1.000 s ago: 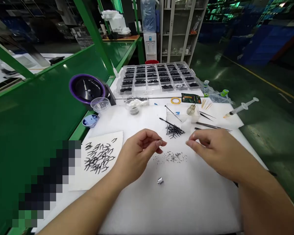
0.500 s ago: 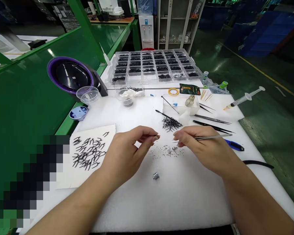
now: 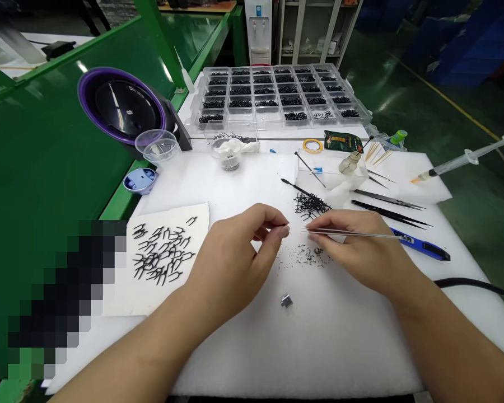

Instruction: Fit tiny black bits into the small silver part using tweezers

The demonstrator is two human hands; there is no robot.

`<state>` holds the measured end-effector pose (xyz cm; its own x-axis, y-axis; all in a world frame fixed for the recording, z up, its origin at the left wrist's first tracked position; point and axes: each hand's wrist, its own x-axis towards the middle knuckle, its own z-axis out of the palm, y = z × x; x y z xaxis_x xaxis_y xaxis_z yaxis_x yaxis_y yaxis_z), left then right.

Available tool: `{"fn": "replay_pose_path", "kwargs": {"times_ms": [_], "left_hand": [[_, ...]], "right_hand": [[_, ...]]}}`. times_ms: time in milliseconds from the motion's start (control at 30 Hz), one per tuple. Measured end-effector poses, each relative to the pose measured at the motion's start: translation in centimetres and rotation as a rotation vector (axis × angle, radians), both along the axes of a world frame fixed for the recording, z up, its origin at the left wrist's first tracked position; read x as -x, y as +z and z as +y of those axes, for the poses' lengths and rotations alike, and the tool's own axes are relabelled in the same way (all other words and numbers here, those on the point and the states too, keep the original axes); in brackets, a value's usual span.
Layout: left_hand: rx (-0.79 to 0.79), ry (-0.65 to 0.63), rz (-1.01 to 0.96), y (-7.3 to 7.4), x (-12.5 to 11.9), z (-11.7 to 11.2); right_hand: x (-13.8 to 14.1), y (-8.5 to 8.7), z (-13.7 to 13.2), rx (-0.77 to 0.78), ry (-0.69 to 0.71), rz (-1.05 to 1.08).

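My left hand [image 3: 239, 257] is closed in a pinch on a small black piece [image 3: 284, 226], mostly covered by thumb and forefinger. Facing it, my right hand [image 3: 361, 246] grips silver tweezers [image 3: 353, 233], whose tips point left toward the left fingertips with a small gap between. Just below the tweezers lie scattered tiny dark bits [image 3: 311, 255] on the white work surface. A heap of black forked pieces [image 3: 311, 206] sits behind them. More black forked pieces [image 3: 163, 254] rest on a white sheet [image 3: 121, 296] left of my left hand. A small shiny metal block [image 3: 286, 300] is nearer to me.
A clear compartment box [image 3: 252, 120] of black pieces spans the back. At the right lie more tweezers [image 3: 388, 198], a blue utility knife [image 3: 422, 245] and a syringe [image 3: 466, 159]. Cups and a purple-rimmed black device [image 3: 121, 112] stand at left; a glass bottle [image 3: 349, 162] stands behind.
The view has tilted down and shifted left. My right hand has turned the tweezers, bringing their tips up from the loose bits to the level of my left fingertips. The left pinch stays closed.
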<state>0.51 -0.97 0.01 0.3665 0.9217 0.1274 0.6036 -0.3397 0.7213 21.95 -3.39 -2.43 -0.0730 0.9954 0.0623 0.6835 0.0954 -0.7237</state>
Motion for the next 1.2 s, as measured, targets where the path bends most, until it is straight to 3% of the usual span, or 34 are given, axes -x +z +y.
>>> {"fn": "replay_pose_path", "kwargs": {"times_ms": [400,833,1000,1200], "left_hand": [[-0.061,-0.024,0.086,0.2,-0.1,-0.2],[-0.058,-0.038,0.142,0.2,-0.1,-0.1],[-0.061,-0.139,0.347,0.3,0.7,0.8],[-0.021,-0.094,0.584,-0.3,1.6,2.2]], "right_hand": [[0.1,-0.5,0.1,-0.147,0.112,-0.155],[0.1,-0.3,0.2,-0.165,0.161,-0.169],[0.1,-0.5,0.1,-0.181,0.157,-0.176],[0.0,-0.3,0.1,-0.188,0.169,-0.167]]}}
